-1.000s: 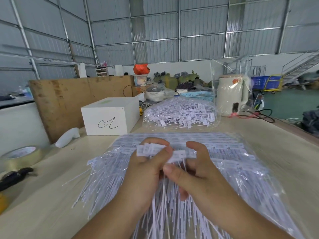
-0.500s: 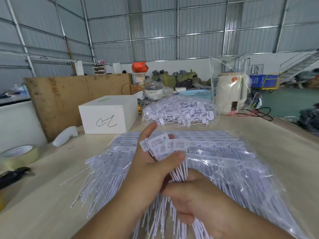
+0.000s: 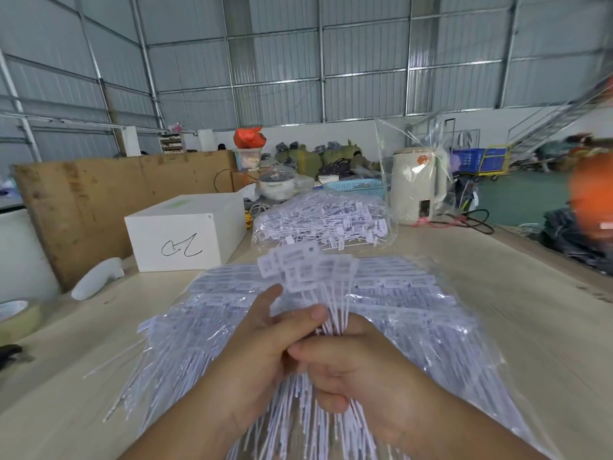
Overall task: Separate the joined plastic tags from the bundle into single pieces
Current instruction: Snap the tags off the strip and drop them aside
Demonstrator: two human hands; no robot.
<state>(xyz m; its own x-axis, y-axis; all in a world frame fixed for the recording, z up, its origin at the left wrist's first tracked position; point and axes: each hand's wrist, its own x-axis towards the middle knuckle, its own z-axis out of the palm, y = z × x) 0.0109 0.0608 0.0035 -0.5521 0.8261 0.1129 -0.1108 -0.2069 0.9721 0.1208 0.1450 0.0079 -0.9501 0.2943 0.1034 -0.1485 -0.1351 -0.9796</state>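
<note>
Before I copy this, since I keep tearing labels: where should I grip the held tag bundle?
Grip the tag bundle by its thin stems, from either side, as the left hand and right hand do. The stems gather into a narrow neck there, while the flat label heads fan out loosely above, probably too floppy for a firm hold.

A box (image 3: 189,232) stands left of a bagged tag pile (image 3: 323,220), kettle (image 3: 416,185) to its right.
</note>
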